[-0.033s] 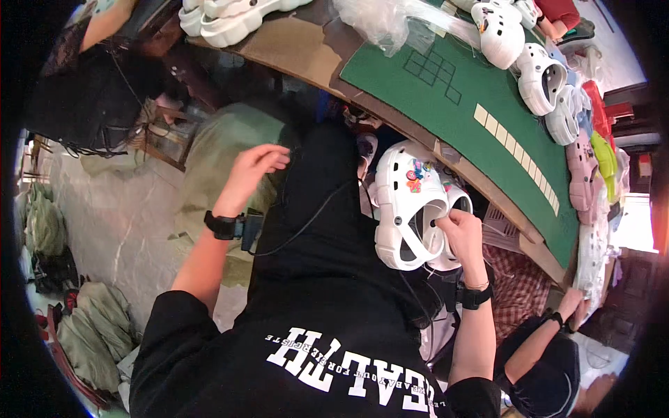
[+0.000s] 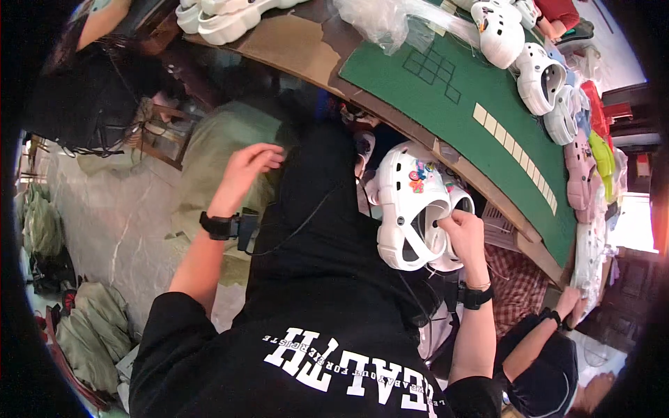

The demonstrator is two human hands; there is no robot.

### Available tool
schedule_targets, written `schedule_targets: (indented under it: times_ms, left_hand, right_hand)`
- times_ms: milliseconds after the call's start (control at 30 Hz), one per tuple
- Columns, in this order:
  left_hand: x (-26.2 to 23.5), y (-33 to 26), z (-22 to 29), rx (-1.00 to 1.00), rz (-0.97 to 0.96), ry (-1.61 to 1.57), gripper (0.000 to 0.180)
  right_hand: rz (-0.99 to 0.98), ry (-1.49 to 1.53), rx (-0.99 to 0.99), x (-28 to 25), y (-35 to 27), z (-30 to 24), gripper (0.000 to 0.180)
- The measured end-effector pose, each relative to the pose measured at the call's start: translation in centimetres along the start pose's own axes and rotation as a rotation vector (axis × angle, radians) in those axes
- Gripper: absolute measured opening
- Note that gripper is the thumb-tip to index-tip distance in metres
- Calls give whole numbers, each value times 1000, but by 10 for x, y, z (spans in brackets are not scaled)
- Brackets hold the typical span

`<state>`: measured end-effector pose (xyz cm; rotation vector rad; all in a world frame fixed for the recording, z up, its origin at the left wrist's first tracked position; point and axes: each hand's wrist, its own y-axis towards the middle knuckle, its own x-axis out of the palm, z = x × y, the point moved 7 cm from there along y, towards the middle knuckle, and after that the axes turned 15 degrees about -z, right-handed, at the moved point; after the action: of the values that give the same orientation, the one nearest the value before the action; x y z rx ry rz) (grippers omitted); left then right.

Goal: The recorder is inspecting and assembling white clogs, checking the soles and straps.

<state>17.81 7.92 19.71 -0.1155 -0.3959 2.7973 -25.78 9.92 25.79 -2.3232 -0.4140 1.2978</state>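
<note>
A pair of white clogs [image 2: 395, 191] hangs by the table edge at my right side, tilted, with colourful charms [image 2: 418, 177] on the nearer clog's vamp. The second clog [image 2: 460, 202] is partly hidden behind it. My right hand [image 2: 462, 233] is closed in a pinch at the clogs' openings, gripping their rim. Over the left side of my lap, my left hand [image 2: 254, 166] hangs in the air with fingers loosely bent and slightly apart. Nothing shows in it. A strapped device [image 2: 221, 226] sits on my left wrist, with a dark cord trailing over my leg.
A table with a green mat [image 2: 481, 111] curves along the far right. White clogs [image 2: 540, 80], pink clogs [image 2: 582, 167] and clear plastic wrap [image 2: 376, 21] lie on it. Another person's hands [image 2: 571, 306] are at the lower right. Greenish sacks [image 2: 94, 334] stand on the left floor.
My left hand has shifted slightly left. The clogs and my right hand have moved a touch to the right, the grip unchanged.
</note>
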Motion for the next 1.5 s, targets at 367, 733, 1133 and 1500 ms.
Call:
schedule_targets:
  times_ms: [367,733,1133,1500]
  left_hand:
    - [17,49,31,-13,-180,140,31]
    - [117,69,57,-84,-451,446,28]
    - [143,68,24,-378,-338,589,24]
    - [154,82,40,-264,-406,632,25]
  right_hand:
    - [246,365,303,-39,-147,147,28]
    - [465,323,285,2,-26,268,29]
    - [870,329,36,-43,113,343,27]
    - [996,446,-4,-13,96,284,26]
